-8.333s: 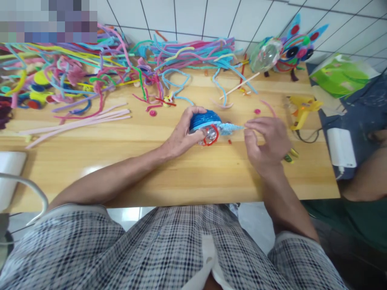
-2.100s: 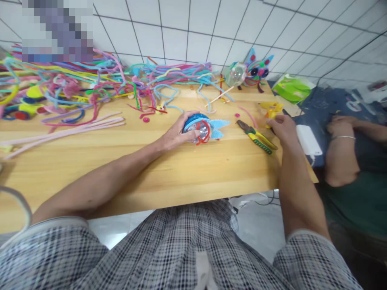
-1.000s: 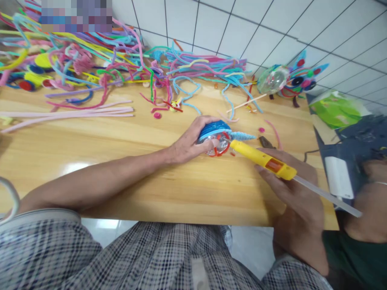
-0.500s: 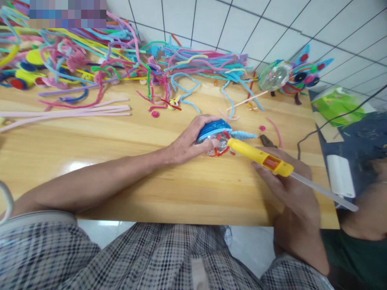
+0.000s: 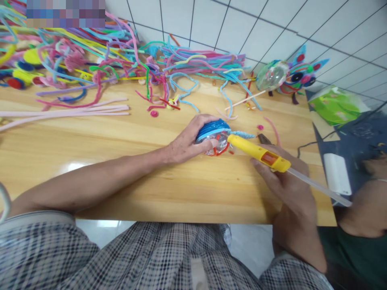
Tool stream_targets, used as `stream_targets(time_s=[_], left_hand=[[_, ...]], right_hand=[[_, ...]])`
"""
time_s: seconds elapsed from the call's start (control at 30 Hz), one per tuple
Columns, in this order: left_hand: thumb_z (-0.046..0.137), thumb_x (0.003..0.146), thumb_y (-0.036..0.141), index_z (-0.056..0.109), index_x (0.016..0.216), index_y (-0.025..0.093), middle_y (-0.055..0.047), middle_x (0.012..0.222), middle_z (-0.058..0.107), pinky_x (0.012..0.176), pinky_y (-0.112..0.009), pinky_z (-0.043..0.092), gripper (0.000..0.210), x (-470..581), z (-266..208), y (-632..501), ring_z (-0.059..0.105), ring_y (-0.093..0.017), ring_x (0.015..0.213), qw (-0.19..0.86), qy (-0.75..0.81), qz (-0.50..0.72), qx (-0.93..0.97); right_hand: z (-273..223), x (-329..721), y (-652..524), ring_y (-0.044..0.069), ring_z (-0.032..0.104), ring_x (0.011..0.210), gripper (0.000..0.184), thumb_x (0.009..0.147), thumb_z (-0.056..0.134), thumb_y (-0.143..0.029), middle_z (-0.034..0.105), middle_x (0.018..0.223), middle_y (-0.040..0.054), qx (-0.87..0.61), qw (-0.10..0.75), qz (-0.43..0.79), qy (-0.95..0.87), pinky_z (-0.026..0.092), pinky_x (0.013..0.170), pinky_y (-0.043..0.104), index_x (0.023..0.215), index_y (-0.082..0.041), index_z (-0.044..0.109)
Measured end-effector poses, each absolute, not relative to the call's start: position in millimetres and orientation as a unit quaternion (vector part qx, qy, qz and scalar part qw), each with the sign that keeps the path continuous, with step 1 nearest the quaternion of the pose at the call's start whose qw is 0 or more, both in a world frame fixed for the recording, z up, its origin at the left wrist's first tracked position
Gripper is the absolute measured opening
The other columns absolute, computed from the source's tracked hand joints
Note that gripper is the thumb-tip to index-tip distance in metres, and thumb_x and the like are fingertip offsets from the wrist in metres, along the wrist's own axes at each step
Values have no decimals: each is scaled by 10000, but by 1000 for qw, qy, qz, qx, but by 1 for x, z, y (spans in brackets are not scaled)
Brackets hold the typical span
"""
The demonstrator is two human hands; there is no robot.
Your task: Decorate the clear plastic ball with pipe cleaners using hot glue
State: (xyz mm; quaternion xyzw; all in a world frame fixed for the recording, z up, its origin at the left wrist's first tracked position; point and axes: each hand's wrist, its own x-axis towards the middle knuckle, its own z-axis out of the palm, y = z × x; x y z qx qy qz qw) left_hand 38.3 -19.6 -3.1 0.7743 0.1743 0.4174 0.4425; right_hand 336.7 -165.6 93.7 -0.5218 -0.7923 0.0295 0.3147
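My left hand is wrapped round a clear plastic ball whose upper side is covered in blue pipe cleaner, with red strips on its lower clear part. A light blue twisted pipe cleaner sticks out from its right side. In my right hand is a yellow glue gun, its tip close to the ball's right side; I cannot tell whether they touch. A clear glue stick juts from the gun's rear. Just below the tip lies a small red piece.
Colourful pipe cleaners lie piled along the tiled wall. Pale pink ones lie at left. A decorated clear-bodied figure stands back right, beside a green packet. Another person's arm is at the right edge.
The view has shifted slightly. Both hands keep their hold, and the glue gun stays close to the ball, almost unmoved.
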Motion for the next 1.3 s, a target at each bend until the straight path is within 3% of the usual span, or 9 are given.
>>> stream_targets(time_s=[0.3,0.5,1.3], left_hand=[[763,1126,601,562,1681,266,-171,1645,654,1375,-558,538,678,37,-4,-19,657,-348,1559,443,178,413,776],[756,1122,631,569,1680,268,-171,1656,656,1373,-562,538,691,37,-3,-19,652,-358,1556,430,179,412,783],[780,1101,655,591,1657,247,-184,1650,668,1380,-550,518,715,38,-1,-19,643,-353,1564,441,178,412,777]], right_hand=[[98,333,-165,319,930,974,252,1115,805,-333,946,1181,40,-514,326,16,-793,774,779,463,1360,-379,839],[97,334,-165,323,936,1047,223,1111,792,-295,944,1232,65,-497,312,14,-809,795,879,485,1327,-330,834],[92,333,-164,336,933,1103,216,1122,772,-331,941,1262,82,-521,313,25,-793,794,935,498,1329,-316,832]])
